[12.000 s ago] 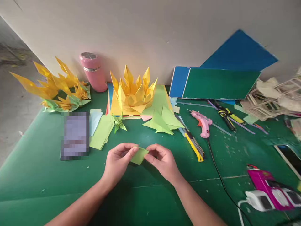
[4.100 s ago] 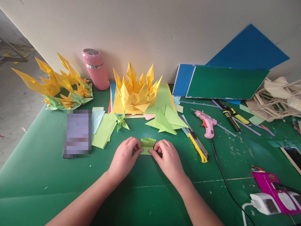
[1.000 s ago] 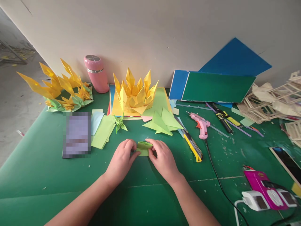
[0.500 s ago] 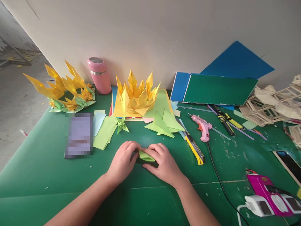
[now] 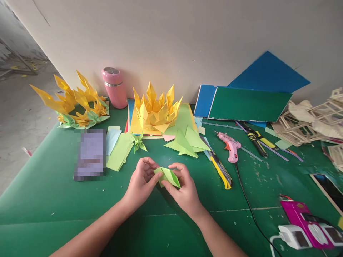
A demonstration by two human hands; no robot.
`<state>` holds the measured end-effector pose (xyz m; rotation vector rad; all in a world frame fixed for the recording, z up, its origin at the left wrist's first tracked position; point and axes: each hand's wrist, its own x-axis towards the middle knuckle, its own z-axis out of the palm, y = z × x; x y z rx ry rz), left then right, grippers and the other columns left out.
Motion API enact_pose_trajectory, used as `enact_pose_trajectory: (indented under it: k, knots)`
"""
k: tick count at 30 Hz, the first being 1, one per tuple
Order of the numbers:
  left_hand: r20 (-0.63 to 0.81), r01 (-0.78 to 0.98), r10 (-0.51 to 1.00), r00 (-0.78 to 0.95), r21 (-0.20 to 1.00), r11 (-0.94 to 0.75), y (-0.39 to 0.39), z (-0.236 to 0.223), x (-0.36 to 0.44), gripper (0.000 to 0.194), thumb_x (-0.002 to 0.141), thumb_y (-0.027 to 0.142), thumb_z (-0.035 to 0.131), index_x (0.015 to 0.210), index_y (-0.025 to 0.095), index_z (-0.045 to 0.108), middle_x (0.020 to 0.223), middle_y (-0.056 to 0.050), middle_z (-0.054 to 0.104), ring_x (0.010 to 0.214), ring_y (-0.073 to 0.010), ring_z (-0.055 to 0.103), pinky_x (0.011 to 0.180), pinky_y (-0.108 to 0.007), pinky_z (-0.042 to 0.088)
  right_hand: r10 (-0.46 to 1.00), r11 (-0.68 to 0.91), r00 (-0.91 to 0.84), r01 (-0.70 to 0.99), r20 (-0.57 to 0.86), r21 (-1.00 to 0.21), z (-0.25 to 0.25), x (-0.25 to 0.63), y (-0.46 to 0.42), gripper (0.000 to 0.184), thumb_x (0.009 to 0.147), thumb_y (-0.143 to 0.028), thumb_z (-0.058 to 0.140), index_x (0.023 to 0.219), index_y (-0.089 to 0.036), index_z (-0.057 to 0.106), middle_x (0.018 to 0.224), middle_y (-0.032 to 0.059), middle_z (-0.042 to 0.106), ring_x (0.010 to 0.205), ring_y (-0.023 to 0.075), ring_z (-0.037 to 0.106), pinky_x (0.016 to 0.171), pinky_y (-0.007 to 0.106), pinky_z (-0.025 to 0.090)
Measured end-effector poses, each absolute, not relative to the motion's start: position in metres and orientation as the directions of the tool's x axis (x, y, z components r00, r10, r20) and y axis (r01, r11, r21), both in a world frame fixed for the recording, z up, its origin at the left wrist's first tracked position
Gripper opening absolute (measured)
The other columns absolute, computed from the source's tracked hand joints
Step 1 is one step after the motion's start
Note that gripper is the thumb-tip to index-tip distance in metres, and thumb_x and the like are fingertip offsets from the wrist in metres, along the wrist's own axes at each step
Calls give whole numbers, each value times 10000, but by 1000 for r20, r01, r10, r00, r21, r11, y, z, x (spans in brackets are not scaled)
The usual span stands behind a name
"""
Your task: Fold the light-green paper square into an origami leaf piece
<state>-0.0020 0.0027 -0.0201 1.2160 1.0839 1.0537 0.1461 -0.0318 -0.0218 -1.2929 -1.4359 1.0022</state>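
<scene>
A small folded piece of light green paper (image 5: 168, 176) is held just above the green table (image 5: 53, 200), in front of me. My left hand (image 5: 140, 182) pinches its left end with thumb and fingers curled. My right hand (image 5: 183, 187) grips its right side from below, fingers closed on the paper. Behind the hands lie folded green paper shapes (image 5: 187, 141) and a tiny green origami flower (image 5: 138, 142).
A yellow paper lotus (image 5: 155, 109) on coloured sheets, a second yellow and green paper piece (image 5: 73, 103), a pink bottle (image 5: 115, 87), green paper sheets (image 5: 119, 151), a yellow utility knife (image 5: 221, 171), a pink glue gun (image 5: 229, 145) with its cord, blue and green boards (image 5: 249, 103), a power strip (image 5: 305, 228).
The green paper was pressed flat on the table under both hands; now both hands have lifted it and turned it, its folded edge tilted up.
</scene>
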Motion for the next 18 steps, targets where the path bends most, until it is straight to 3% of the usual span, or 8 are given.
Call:
enact_pose_trajectory:
  k: [3,5,6,8,11,14,18]
  knots:
    - [-19,66,986,166,998,8,4,-20,-5,195,797,266,587,865,226,408,813,6,617,686,-116,609,641,-259,526,960,209,-240,284,142,-936,-23,157,-31,597,829,-186,607,1366,-254,356,861,21,670,750,165,655,712,279,558]
    - [52,187,975,218,978,-94,5,-20,-9,71,845,240,513,863,221,447,851,-13,631,731,-127,608,650,-263,518,902,352,-363,312,232,-882,-23,165,-28,542,902,-125,447,1407,-293,339,967,46,677,874,175,658,784,302,548]
    - [91,239,961,261,958,-156,6,-20,-10,9,868,222,471,877,219,469,871,-22,633,763,-134,609,665,-270,516,879,414,-388,327,279,-850,-22,169,-27,520,918,-98,392,1392,-310,372,1000,50,678,923,179,650,803,312,541]
    - [179,302,927,329,910,-283,7,-20,-12,67,889,191,430,909,217,489,951,-43,620,789,-133,599,695,-283,519,851,501,-381,379,362,-778,-21,173,-24,470,923,-72,389,1312,-320,478,1004,42,687,886,170,642,781,311,536]
    - [293,373,903,313,837,-401,8,-21,-13,42,879,173,475,889,214,483,1033,-58,549,742,-113,571,654,-264,522,812,581,-369,431,453,-690,-19,175,-20,324,899,-57,454,1069,-270,630,878,34,703,796,169,628,726,311,533]
    - [386,468,874,295,739,-485,9,-22,-14,66,864,177,538,821,210,501,977,-40,516,790,-130,579,672,-267,528,801,599,-349,485,487,-638,-19,175,-19,259,874,-48,479,890,-230,662,813,42,702,763,174,627,688,310,536]
    - [508,541,774,379,557,-630,8,-18,-16,31,853,195,583,846,215,561,941,-39,551,839,-163,580,750,-318,521,827,546,-245,564,506,-619,-24,176,-19,245,842,-34,508,827,-213,675,775,46,707,755,183,644,670,307,541]
